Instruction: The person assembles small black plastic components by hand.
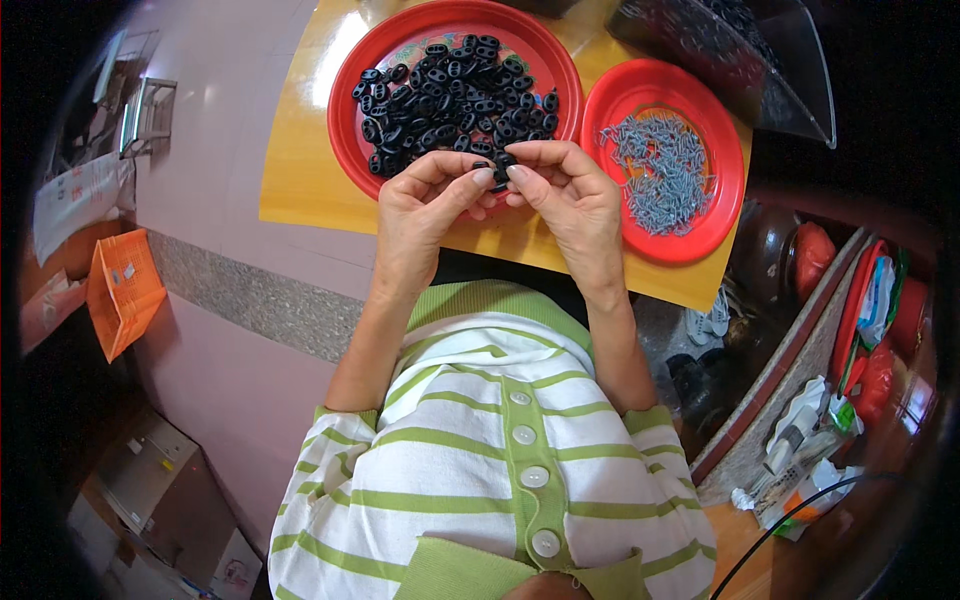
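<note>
Left hand [425, 200] and right hand [570, 195] meet over the yellow wooden table [300, 170], fingertips of both pinched shut on one small black plastic oval piece [500, 165]. Behind them: large red round plastic tray [345, 110] heaped with black pieces; right of it, small red round plastic plate [725, 200] of grey metal clips [660, 170]

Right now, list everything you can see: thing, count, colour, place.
large plate: one, red, on the table, far centre
black plastic pieces: a heap, too many to count, in the large plate
small plate: one, red, right of the large plate
grey metal clips: a heap, in the small plate
table: one, yellow wood
clear plastic bin: one, far right
crate: one, orange, on the floor at left
left hand: pinching a black piece
right hand: pinching the same piece
</note>
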The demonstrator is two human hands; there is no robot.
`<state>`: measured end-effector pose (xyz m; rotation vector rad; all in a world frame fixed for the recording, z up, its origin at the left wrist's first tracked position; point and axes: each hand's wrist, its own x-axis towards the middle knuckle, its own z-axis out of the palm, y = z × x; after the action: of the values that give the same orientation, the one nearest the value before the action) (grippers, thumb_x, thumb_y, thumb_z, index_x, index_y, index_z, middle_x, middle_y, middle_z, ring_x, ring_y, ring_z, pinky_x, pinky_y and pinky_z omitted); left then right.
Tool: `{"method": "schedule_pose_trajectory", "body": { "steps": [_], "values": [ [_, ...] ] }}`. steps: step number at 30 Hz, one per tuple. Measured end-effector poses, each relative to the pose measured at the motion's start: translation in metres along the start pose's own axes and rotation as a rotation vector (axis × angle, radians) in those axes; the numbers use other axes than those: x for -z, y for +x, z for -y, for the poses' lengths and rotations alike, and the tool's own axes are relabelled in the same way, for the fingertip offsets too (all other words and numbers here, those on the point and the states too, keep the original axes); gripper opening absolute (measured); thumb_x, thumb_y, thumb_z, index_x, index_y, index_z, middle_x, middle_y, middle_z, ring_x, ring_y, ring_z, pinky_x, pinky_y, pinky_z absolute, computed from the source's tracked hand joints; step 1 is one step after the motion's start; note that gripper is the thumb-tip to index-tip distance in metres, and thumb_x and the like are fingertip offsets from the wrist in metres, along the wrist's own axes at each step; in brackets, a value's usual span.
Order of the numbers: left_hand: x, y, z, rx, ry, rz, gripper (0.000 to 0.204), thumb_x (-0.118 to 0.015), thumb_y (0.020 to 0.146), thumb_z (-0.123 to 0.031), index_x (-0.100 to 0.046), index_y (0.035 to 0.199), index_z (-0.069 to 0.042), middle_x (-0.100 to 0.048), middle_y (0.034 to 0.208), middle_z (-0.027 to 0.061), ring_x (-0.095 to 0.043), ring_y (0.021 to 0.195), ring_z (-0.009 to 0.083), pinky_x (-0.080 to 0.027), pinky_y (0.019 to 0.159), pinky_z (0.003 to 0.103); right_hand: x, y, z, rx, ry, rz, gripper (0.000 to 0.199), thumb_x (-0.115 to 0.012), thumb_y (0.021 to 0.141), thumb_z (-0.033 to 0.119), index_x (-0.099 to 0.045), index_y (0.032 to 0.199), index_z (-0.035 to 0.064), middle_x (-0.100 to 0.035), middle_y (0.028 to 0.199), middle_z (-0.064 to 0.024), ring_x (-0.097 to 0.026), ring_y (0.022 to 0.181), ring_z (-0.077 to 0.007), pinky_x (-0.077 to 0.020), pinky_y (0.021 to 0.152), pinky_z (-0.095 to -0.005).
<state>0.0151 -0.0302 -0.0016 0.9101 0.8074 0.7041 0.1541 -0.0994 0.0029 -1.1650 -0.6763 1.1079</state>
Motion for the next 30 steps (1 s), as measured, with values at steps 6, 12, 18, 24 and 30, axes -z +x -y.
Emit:
{"method": "schedule_pose_trajectory", "body": {
  "steps": [6, 12, 18, 24, 30],
  "values": [
    [-0.0011, 0.0011, 0.0023, -0.004, 0.008, -0.028, 0.012, -0.064, 0.083, -0.007, -0.063, 0.091, 0.001, -0.064, 0.08, 0.0039, -0.06, 0.068, 0.0082, -0.047, 0.061, 0.019, -0.0026, 0.0, 0.0006, 0.011, 0.02, -0.001, 0.018, -0.059, 0.086, 0.001, -0.057, 0.103, -0.0029, -0.061, 0.094, -0.0059, -0.06, 0.077, -0.0089, -0.0526, 0.069, -0.0218],
    [-0.0004, 0.0025, 0.0048, -0.04, 0.044, -0.032, 0.013, -0.065, 0.083, -0.008, -0.062, 0.093, 0.0, -0.064, 0.08, 0.0025, -0.06, 0.067, 0.0064, -0.047, 0.061, 0.018, -0.0019, 0.0016, -0.0009, 0.056, -0.053, -0.028, 0.017, -0.06, 0.085, 0.0, -0.058, 0.102, -0.0032, -0.061, 0.093, -0.0058, -0.061, 0.075, -0.0088, -0.0525, 0.067, -0.0213],
    [-0.0019, 0.0011, 0.001, -0.046, 0.078, -0.042, 0.014, -0.064, 0.083, -0.008, -0.063, 0.094, 0.001, -0.065, 0.081, 0.0029, -0.059, 0.068, 0.0062, -0.047, 0.062, 0.018, -0.0031, 0.0001, -0.0051, 0.041, -0.025, -0.026, 0.017, -0.059, 0.086, 0.001, -0.058, 0.102, -0.0031, -0.061, 0.092, -0.0052, -0.06, 0.075, -0.0079, -0.0521, 0.068, -0.0209],
    [-0.0012, 0.0012, 0.0002, -0.032, -0.064, 0.045, 0.017, -0.06, 0.086, -0.006, -0.063, 0.099, 0.004, -0.066, 0.084, 0.0093, -0.062, 0.071, 0.0114, -0.051, 0.066, 0.021, -0.0012, 0.0003, -0.0055, 0.045, 0.009, -0.012, 0.017, -0.058, 0.087, 0.002, -0.058, 0.103, -0.0027, -0.061, 0.09, -0.0047, -0.059, 0.076, -0.0075, -0.0509, 0.071, -0.0209],
    [-0.0002, 0.0008, -0.0006, -0.008, -0.136, 0.07, 0.018, -0.057, 0.088, -0.006, -0.062, 0.101, 0.006, -0.066, 0.085, 0.0129, -0.064, 0.072, 0.0143, -0.053, 0.067, 0.022, -0.0036, 0.0006, -0.0044, 0.052, 0.024, -0.016, 0.017, -0.058, 0.087, 0.002, -0.058, 0.103, -0.0027, -0.062, 0.092, -0.0059, -0.059, 0.079, -0.0075, -0.0499, 0.071, -0.0203]
  ]
}}
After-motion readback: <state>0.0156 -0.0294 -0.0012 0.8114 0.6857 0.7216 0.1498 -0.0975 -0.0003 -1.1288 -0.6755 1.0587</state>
